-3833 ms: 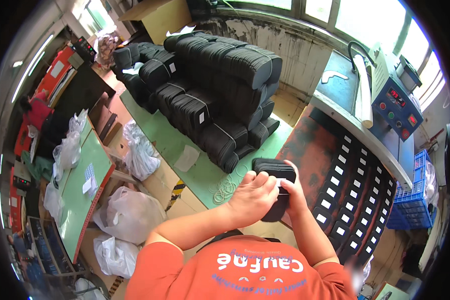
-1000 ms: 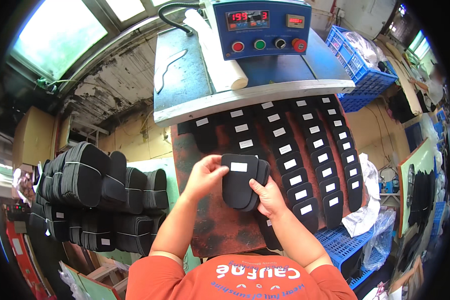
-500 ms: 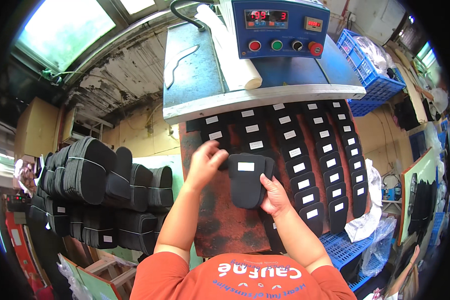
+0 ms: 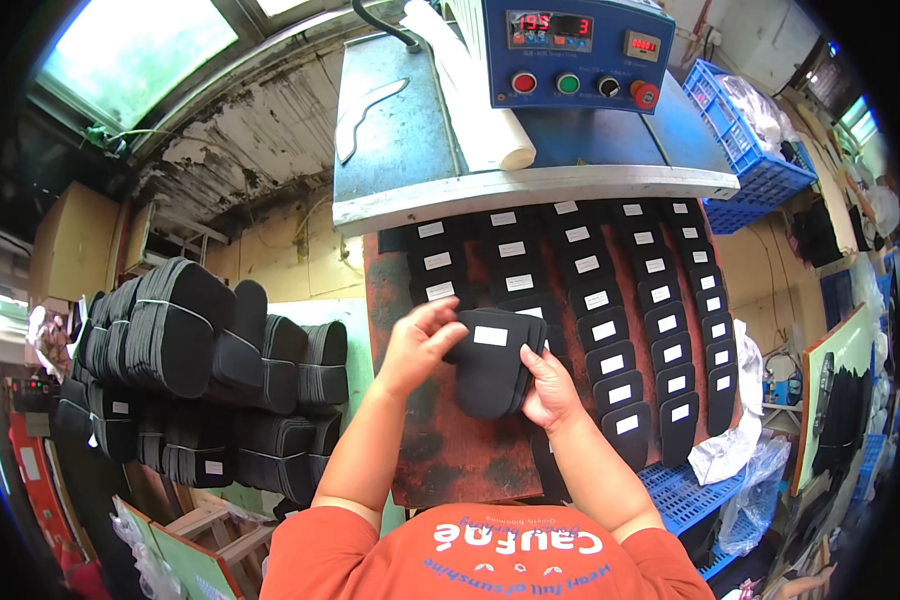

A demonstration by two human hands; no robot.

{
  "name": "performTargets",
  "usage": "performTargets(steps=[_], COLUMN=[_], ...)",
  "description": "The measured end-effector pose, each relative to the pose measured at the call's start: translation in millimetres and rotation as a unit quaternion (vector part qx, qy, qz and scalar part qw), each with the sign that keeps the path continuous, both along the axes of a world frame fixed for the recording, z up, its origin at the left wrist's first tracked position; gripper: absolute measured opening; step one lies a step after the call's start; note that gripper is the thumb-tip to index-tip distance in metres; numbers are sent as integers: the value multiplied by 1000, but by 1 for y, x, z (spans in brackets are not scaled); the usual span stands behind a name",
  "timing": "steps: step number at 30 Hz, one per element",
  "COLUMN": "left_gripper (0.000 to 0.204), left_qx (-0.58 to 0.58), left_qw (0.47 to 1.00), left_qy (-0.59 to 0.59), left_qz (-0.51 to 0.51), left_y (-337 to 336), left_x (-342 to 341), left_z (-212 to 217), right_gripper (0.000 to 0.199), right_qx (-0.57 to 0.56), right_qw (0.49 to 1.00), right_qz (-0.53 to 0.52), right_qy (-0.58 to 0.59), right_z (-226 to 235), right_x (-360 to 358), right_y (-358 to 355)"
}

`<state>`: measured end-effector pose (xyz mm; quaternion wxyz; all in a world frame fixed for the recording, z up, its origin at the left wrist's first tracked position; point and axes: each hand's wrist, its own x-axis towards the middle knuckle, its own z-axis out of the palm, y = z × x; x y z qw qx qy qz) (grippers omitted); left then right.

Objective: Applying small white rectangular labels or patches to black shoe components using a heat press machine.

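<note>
Black insoles with white labels are stacked in my right hand (image 4: 552, 392), its thumb on top and its fingers beneath. This small stack (image 4: 487, 378) is tilted a little and fans slightly at its right side. At its upper left corner is my left hand (image 4: 410, 352), thumb and fingers apart; whether the fingertips press on an insole is hard to see. Below both hands lies a dark-stained red board (image 4: 425, 455). Rows of overlapping labelled insoles (image 4: 627, 422) run along it in several columns, and the held stack hides part of the middle ones.
Beyond the board stands a heat press (image 4: 390, 190) with a blue control box (image 4: 580, 60) and a white roll (image 4: 515, 150) on top. Tied bundles of black insoles (image 4: 185, 340) are piled at left. Blue crates (image 4: 685, 500) and clear plastic (image 4: 755, 500) are at right.
My left hand has moved slightly right and down, from above the left column to the stack's edge. My right hand keeps its hold on the stack. The view has shifted slightly.
</note>
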<state>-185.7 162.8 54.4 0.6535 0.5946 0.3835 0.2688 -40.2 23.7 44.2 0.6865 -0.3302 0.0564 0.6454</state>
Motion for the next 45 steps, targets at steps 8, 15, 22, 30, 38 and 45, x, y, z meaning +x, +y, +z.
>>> performTargets(steps=[8, 15, 22, 30, 38, 45], left_gripper=[35, 36, 37, 28, 28, 16], left_qx=[8, -10, 43, -54, 292, -89], left_qw=[990, 1000, 988, 992, 921, 985], left_qy=[67, -18, 73, -55, 179, -46], left_qz=[127, 22, 129, 96, 187, 144], left_y=[3, -44, -44, -92, -105, -146], left_x=[-28, -10, -38, -26, -48, -38], left_z=[-32, -6, -28, -6, -32, 5], right_gripper=[38, 35, 49, 29, 50, 38], right_qx=[60, -23, 88, 24, 52, 10], right_qw=[998, 999, 996, 1000, 998, 997], right_qz=[-18, -9, 15, 12, 36, 57], right_qy=[33, -21, 18, 12, 30, 54], right_z=[8, 2, 9, -1, 12, 6], right_x=[26, 1, 29, 4, 18, -2], right_y=[-14, -20, -34, -48, -65, -82])
